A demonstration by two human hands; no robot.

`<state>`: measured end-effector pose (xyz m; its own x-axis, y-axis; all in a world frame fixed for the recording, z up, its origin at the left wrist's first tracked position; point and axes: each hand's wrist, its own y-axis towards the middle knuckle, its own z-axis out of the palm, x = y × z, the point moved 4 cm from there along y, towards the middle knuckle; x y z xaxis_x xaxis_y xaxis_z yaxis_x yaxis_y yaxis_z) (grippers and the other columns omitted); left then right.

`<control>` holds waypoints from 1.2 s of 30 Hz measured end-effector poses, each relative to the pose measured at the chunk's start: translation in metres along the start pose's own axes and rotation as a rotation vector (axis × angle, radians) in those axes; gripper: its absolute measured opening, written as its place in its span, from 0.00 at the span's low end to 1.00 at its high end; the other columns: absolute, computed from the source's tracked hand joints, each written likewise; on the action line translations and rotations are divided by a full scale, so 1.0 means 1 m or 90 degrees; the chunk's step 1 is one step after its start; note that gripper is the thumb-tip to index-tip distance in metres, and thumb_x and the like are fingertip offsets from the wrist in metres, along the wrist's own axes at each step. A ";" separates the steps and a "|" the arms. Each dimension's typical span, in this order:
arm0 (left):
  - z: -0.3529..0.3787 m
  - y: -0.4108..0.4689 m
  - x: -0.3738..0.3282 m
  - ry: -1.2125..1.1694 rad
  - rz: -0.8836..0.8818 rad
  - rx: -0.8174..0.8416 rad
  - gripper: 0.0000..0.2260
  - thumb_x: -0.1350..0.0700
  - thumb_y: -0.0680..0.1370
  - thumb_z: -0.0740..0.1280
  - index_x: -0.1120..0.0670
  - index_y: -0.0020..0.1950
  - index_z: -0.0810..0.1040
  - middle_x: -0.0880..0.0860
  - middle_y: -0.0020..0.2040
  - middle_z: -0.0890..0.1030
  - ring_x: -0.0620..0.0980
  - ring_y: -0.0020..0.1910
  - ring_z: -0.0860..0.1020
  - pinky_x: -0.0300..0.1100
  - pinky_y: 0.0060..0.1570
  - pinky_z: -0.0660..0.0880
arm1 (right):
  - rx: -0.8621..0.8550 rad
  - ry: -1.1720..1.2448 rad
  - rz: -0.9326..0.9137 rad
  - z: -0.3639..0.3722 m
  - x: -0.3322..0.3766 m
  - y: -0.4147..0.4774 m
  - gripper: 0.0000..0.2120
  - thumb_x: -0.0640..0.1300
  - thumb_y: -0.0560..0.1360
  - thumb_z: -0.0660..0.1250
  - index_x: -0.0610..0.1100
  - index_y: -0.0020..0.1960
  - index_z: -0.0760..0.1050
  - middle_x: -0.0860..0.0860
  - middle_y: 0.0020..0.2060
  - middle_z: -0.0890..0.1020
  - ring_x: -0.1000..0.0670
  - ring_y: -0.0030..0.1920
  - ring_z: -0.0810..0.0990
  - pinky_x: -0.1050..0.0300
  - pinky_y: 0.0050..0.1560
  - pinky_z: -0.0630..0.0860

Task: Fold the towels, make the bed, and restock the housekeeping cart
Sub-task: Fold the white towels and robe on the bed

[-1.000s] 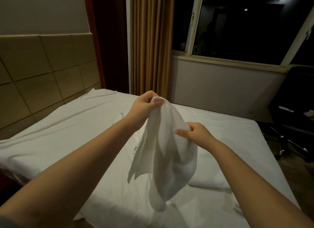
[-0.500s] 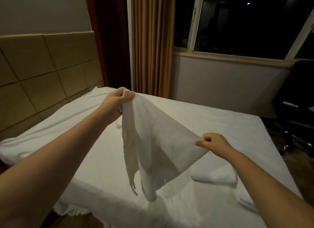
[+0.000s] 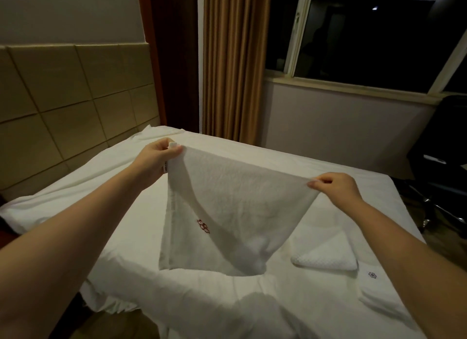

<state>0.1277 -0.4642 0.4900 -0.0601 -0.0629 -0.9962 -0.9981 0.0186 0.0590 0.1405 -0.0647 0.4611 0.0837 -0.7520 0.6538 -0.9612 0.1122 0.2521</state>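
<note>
towel (image 3: 240, 202) white, seemingly red logo (image 3: 203, 226) | sheet (image 3: 290, 162) white | curtain (image 3: 232, 61) tan | headboard (image 3: 63, 98) beige squares

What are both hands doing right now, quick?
Left hand: closed, pinching one top corner of the white terry cloth towel.
Right hand: closed, pinching the towel's other top corner.

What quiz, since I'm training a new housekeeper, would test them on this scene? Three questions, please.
1. True or false: the left hand and right hand both pinch the towel at its top corners.
2. The folded towel lies on the bed: A) right of the held one; B) against the headboard; C) under the left arm.
3. Fill in: the held towel's emblem is ___ in colour.
Key: 1 true; 2 A; 3 red.
</note>
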 end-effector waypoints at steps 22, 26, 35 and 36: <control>-0.016 0.017 0.014 0.137 -0.099 0.028 0.03 0.57 0.78 0.66 0.54 0.46 0.75 0.52 0.46 0.74 0.50 0.45 0.72 0.43 0.45 0.74 | -0.216 -0.106 -0.200 -0.043 0.065 0.030 0.09 0.43 0.74 0.70 0.36 0.46 0.82 0.41 0.42 0.81 0.47 0.41 0.74 0.58 0.44 0.65; 0.000 0.018 0.014 0.205 -0.050 -0.009 0.07 0.57 0.80 0.63 0.57 0.55 0.77 0.54 0.48 0.75 0.52 0.48 0.73 0.44 0.49 0.72 | -0.202 -0.123 -0.146 -0.037 0.045 0.021 0.10 0.43 0.75 0.69 0.36 0.48 0.82 0.41 0.44 0.80 0.49 0.42 0.72 0.59 0.44 0.63; 0.006 0.029 0.023 0.121 -0.069 0.047 0.06 0.56 0.80 0.62 0.55 0.50 0.78 0.53 0.49 0.75 0.51 0.51 0.73 0.49 0.55 0.72 | -0.136 -0.112 -0.078 -0.038 0.018 0.028 0.09 0.44 0.74 0.70 0.38 0.45 0.82 0.48 0.41 0.78 0.50 0.42 0.73 0.60 0.43 0.64; 0.007 0.034 0.027 0.117 -0.076 0.050 0.06 0.56 0.80 0.62 0.54 0.49 0.78 0.53 0.49 0.75 0.51 0.50 0.73 0.48 0.54 0.72 | -0.127 -0.103 -0.060 -0.034 0.014 0.032 0.09 0.44 0.74 0.71 0.38 0.45 0.82 0.48 0.41 0.78 0.51 0.42 0.74 0.60 0.43 0.65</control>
<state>0.0922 -0.4588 0.4644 0.0495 -0.2503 -0.9669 -0.9944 0.0780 -0.0711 0.1193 -0.0494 0.5025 0.1112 -0.8576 0.5022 -0.8794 0.1505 0.4518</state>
